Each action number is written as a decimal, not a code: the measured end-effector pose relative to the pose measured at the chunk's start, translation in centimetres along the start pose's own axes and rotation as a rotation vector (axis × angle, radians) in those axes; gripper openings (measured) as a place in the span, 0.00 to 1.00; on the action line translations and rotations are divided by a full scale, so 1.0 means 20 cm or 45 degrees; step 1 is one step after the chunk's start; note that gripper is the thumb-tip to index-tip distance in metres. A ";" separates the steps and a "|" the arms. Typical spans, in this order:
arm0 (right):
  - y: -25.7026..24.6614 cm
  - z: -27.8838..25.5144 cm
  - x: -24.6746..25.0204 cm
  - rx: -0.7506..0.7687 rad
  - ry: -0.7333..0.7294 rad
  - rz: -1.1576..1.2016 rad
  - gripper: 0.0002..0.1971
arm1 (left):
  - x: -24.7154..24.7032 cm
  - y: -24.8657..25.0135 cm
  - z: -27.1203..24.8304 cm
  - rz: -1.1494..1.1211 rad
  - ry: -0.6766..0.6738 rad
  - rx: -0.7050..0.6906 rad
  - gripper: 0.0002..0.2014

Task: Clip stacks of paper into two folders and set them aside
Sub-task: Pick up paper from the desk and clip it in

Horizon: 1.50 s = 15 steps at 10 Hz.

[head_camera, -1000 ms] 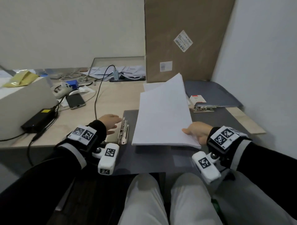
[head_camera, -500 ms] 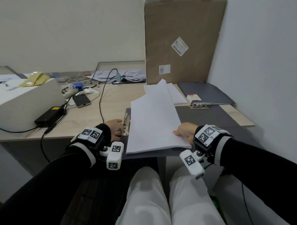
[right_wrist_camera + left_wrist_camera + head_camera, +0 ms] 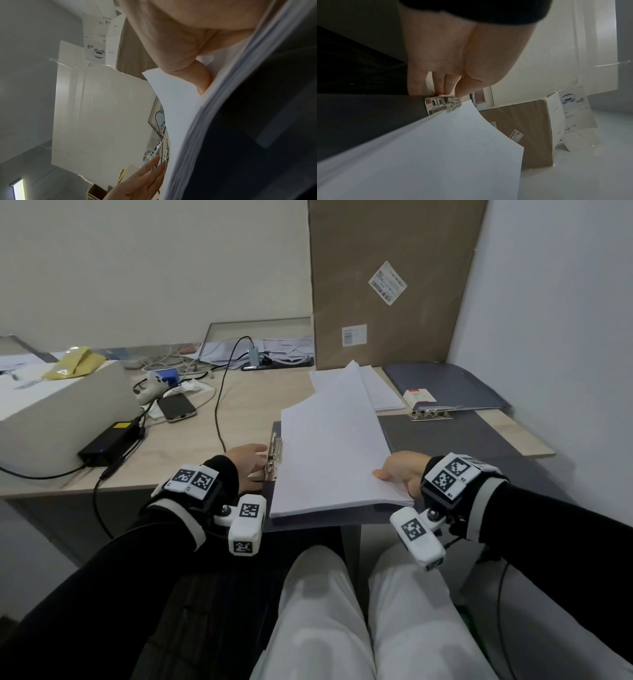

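An open dark grey folder (image 3: 428, 440) lies at the desk's near edge, its metal clip (image 3: 275, 448) along the left side. My left hand (image 3: 251, 462) is at the clip (image 3: 443, 104), with the thumb and fingertips pinching its lever. A white paper stack (image 3: 332, 453) lies slanted on the folder, its left edge close to the clip. My right hand (image 3: 399, 470) grips the stack's near right corner, thumb (image 3: 203, 81) on top and fingers hidden beneath. At the back right, a second paper stack (image 3: 380, 390) sits beside a second grey folder (image 3: 448, 385) with its own clip (image 3: 431, 414).
A tall cardboard box (image 3: 387, 285) leans on the wall behind the folders. To the left are a white box (image 3: 58, 412), a black power brick (image 3: 109, 440), a phone (image 3: 176, 407) and loose cables (image 3: 219, 405). My knees sit under the desk edge.
The paper stack has come down and moved left until its edge meets the clip. My left hand has moved from beside the clip onto it.
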State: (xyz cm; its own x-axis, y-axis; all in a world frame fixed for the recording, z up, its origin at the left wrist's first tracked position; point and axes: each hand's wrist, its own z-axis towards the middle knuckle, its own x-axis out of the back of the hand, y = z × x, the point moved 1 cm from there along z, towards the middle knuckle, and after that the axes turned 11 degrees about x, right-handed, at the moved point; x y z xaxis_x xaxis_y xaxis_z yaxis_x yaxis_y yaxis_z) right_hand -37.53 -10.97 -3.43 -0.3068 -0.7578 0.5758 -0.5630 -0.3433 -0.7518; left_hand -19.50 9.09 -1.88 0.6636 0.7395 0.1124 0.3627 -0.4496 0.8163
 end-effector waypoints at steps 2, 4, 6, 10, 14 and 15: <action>-0.08 -0.06 -0.03 -0.062 0.168 -0.122 0.22 | 0.02 -0.01 0.00 0.049 -0.059 0.010 0.27; -0.09 -0.08 -0.06 0.018 0.061 -0.233 0.20 | 0.01 0.00 -0.01 -0.020 0.043 0.035 0.26; -0.07 -0.09 -0.08 -0.010 0.074 -0.075 0.22 | 0.00 -0.02 -0.04 0.382 0.270 0.147 0.09; -0.16 -0.13 -0.07 -0.034 0.069 -0.440 0.21 | -0.01 -0.12 -0.03 0.488 0.149 0.331 0.07; -0.22 -0.03 0.09 0.111 0.123 -0.608 0.57 | -0.01 -0.11 0.00 0.501 0.217 0.265 0.09; -0.29 0.01 0.04 0.323 -0.076 -0.795 0.59 | 0.01 -0.12 0.04 0.456 0.203 0.263 0.08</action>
State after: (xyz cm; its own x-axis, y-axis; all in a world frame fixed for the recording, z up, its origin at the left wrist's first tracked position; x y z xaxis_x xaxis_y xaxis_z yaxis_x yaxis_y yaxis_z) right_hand -34.39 -9.67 1.21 0.0643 -0.4016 0.9135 -0.4209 -0.8410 -0.3401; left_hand -19.79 9.85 -4.19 0.6681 0.5797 0.4664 0.2623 -0.7701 0.5815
